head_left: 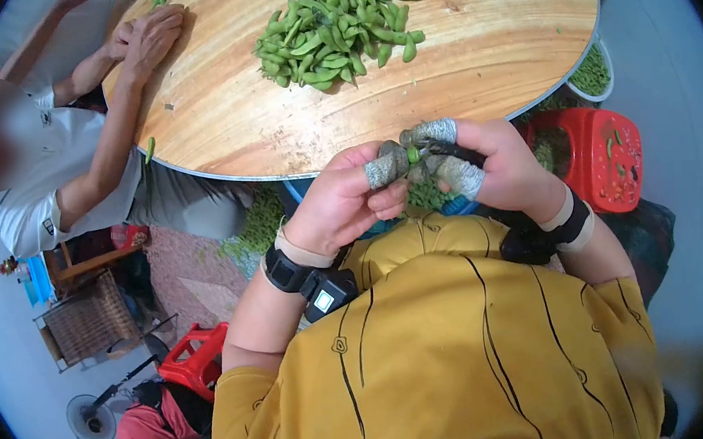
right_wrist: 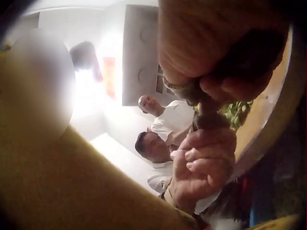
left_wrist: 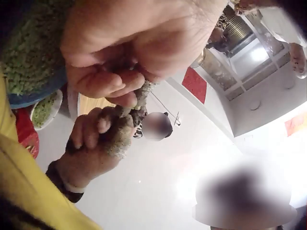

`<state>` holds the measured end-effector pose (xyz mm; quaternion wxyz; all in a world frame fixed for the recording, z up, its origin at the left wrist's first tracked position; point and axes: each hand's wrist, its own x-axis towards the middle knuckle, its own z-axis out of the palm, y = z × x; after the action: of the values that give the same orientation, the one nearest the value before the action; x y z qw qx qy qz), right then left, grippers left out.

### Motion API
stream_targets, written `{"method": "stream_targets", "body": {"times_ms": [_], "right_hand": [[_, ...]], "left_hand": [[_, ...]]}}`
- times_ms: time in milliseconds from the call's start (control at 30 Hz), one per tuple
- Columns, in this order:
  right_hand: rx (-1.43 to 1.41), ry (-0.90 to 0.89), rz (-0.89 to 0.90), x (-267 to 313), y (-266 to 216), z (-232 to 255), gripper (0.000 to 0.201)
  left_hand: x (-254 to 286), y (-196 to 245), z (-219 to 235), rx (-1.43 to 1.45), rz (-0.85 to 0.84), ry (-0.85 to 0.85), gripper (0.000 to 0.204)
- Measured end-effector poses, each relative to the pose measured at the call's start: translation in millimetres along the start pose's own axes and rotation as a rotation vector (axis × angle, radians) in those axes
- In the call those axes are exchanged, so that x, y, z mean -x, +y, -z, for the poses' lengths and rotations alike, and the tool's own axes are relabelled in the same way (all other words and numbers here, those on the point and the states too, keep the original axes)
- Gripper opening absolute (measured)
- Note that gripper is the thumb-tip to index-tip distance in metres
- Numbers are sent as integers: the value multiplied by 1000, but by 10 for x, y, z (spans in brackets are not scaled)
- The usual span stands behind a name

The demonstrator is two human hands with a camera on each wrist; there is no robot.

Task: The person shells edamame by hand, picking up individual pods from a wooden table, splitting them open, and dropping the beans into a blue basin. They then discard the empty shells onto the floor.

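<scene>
A small green edamame pod (head_left: 413, 154) shows between both hands' fingertips, just off the table's near edge; most of it is hidden by the fingers. My left hand (head_left: 342, 196) pinches it with thumb and forefinger. From the other side my right hand (head_left: 510, 162) pinches it too. Grey wraps (head_left: 462, 175) cover the thumb and forefinger of each hand. Below the hands, a blue basin (head_left: 458, 206) holds shelled green beans (head_left: 428, 196). In the left wrist view the right hand (left_wrist: 91, 143) meets the left fingertips.
A heap of edamame pods (head_left: 332, 33) lies on the round wooden table (head_left: 489, 59). A red stool (head_left: 606, 158) and a white bowl of beans (head_left: 592, 74) stand at the right. At the left, another person's hands (head_left: 148, 35) rest at the table edge.
</scene>
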<state>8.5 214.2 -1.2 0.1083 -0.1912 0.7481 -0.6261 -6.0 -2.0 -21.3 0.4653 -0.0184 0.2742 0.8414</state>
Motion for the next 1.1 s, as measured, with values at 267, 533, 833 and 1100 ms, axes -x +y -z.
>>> {"method": "stream_targets", "body": {"times_ms": [267, 533, 833, 1100], "right_hand": [[-159, -134, -197, -125, 0, 64, 21], [537, -204, 87, -168, -35, -21, 23], [655, -131, 101, -51, 3, -131, 21], [793, 255, 47, -637, -10, 202, 16]], "left_hand": [[56, 41, -15, -74, 98, 107, 18], [17, -9, -41, -461, 60, 245, 16], [426, 188, -43, -1109, 55, 359, 12], [1116, 129, 255, -2131, 297, 547, 28]]}}
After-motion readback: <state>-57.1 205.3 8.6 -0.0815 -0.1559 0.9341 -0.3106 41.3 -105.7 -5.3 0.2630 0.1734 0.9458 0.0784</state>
